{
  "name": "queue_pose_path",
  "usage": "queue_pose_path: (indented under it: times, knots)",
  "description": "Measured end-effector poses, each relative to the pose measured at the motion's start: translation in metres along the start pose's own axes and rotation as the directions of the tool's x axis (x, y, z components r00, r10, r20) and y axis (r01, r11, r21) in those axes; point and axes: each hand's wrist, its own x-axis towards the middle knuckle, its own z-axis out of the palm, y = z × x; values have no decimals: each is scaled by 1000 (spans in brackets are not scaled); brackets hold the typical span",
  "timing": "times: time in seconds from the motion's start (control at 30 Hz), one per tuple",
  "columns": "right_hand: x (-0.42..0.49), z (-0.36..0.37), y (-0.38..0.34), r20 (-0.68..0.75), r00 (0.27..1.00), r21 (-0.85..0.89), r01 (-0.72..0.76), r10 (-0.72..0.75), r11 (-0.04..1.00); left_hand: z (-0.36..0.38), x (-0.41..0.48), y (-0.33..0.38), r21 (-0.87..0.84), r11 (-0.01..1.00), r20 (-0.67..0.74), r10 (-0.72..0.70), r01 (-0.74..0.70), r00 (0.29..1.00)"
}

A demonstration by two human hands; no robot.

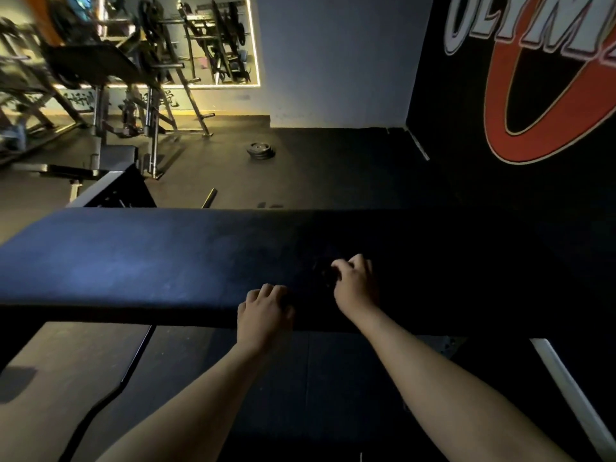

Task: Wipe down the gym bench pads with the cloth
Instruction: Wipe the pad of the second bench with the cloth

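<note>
A long dark padded gym bench pad [133,261] runs across the middle of the head view. My right hand [353,285] sits on the pad right of centre, fingers curled round a dark bunched cloth [325,273] that is hard to make out in the dim light. My left hand [263,311] rests at the pad's near edge, fingers curled over the top; whether it holds anything is unclear.
Dark rubber floor lies beyond and below the bench. Stacked weight plates [261,151] lie on the floor behind. Racks and another bench [100,71] stand at back left before a mirror. A black wall with a logo [550,78] rises at right.
</note>
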Motion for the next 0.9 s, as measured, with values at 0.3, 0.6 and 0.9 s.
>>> queue_pose_path:
  times: [0.3,0.6,0.9]
  knots:
    - [26,14,-23,261,800,150,519,-540,842,8,35,33,-36,944,1,-329,329,944]
    - [165,14,37,189,910,7,376,-370,927,30,40,49,-55,874,-132,-485,482,864]
    - [100,8,-6,301,685,181,641,-663,746,36,55,66,-121,784,-156,-621,609,768]
